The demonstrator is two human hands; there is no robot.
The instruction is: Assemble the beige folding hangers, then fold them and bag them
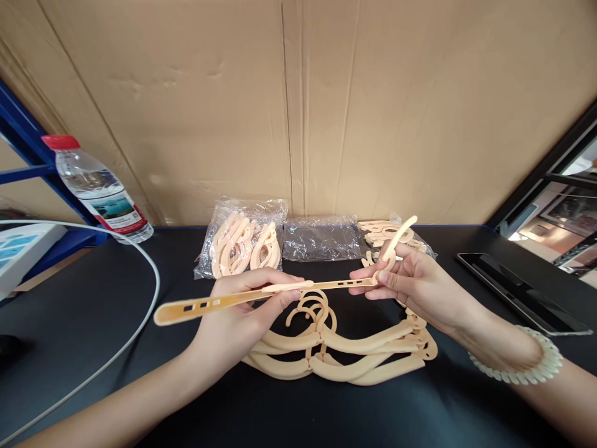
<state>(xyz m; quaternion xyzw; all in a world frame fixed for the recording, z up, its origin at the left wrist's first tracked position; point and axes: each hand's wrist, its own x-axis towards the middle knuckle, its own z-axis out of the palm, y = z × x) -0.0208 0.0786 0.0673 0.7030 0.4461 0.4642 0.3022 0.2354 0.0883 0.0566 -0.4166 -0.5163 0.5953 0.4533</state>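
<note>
A tall cardboard panel (209, 124) stands beyond both hands, and under them spreads a black tabletop (373, 417). Nearer the person than the fingertips, below the gap between the hands, lies a stack of cream hangers (364, 341), overlapping with their hooks pointing away, an arrangement that seems meant to keep them together. A tilted-looking water bottle (107, 193) is well off to the far left of the left hand, apparently kept out of the working space. Just past the hands sit a left plastic bag (242, 242) of pale parts and a flat middle bag (321, 241), with more loose parts (382, 233) behind the right hand, probably so that all are within reach. The slotted strip (226, 300) spans both hands, held level above the stack, perhaps to give a clear look at its slots. The left hand (261, 311) is closed narrowly around its middle, thumb and fingers pressing a short pale piece (286, 287) against it. The right hand (396, 280) pinches the strip's far end together with a curved piece (400, 236), which rises past the fingers; whether these join there is hard to tell.
</note>
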